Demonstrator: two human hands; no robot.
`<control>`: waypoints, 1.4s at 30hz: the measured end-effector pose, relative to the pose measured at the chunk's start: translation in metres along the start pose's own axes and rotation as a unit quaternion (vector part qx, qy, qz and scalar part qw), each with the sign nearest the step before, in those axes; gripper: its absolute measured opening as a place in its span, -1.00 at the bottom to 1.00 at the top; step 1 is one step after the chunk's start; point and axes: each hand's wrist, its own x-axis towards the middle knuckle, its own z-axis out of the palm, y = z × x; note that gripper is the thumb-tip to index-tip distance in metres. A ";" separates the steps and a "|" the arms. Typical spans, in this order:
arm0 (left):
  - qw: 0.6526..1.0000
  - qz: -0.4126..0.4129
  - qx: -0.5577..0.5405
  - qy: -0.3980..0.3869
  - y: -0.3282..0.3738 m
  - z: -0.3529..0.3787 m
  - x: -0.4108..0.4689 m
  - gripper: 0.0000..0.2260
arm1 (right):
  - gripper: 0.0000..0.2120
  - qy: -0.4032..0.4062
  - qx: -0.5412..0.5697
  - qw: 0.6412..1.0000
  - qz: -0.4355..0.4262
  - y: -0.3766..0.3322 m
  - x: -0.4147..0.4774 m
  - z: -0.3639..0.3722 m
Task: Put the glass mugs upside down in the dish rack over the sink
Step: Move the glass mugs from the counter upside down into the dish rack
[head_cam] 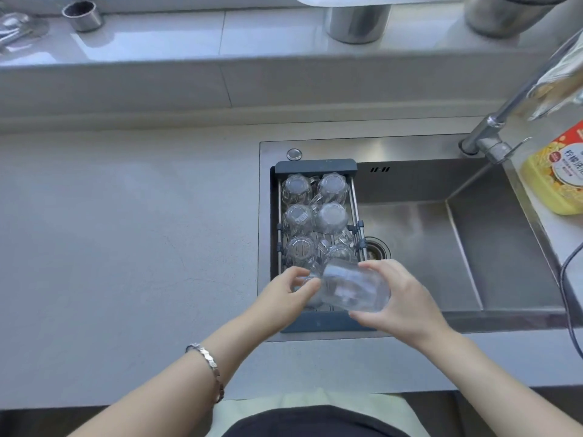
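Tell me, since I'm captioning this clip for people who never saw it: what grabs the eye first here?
Both hands meet at the near end of the dish rack: the right hand grips a glass mug lying tilted on its side, the left hand touching glass beside it. Behind them, upside-down mugs fill the rack in two rows over the sink's left side. A yellow detergent bottle stands far right.

Grey countertop (126,231) carries inset steel sink (473,247); yellow detergent bottle (555,181) stands at right edge.

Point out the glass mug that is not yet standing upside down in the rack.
The mug held in the right hand, tilted on its side above the dish rack's near end.
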 end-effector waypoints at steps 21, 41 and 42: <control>0.822 0.164 0.545 0.007 -0.045 0.020 0.058 -0.44 | -0.37 -0.026 -0.171 0.965 0.197 0.000 0.047 0.046; 0.851 0.184 0.492 0.006 -0.053 0.013 0.068 -0.46 | -0.33 -0.074 -0.213 0.974 -0.025 0.036 0.057 0.062; 0.852 0.183 0.490 0.007 -0.053 0.013 0.068 -0.47 | -0.32 -0.074 -0.231 0.970 -0.022 0.036 0.058 0.064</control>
